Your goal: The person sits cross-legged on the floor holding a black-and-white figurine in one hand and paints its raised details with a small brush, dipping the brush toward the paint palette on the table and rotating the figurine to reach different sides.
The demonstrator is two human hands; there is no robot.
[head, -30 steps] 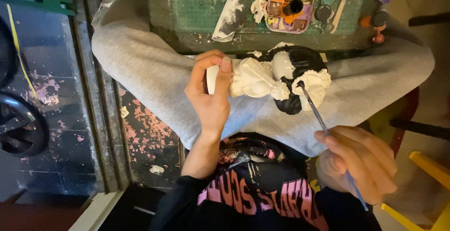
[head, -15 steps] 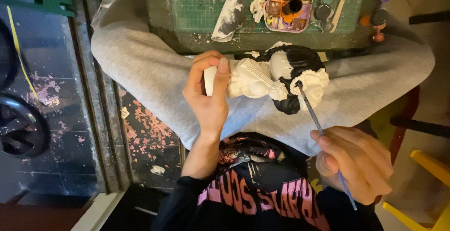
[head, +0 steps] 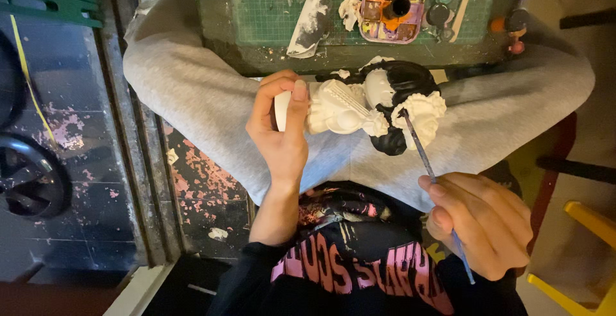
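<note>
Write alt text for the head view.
Seen from above, the left hand grips a white-and-black figurine over the lap while the right hand holds a thin paintbrush with its tip at the figurine. A paint palette sits on the green mat beyond.

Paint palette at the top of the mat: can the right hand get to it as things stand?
Probably yes. The right hand holds only a thin brush, and the palette lies open just beyond the figurine, which the left hand holds in between.
</note>
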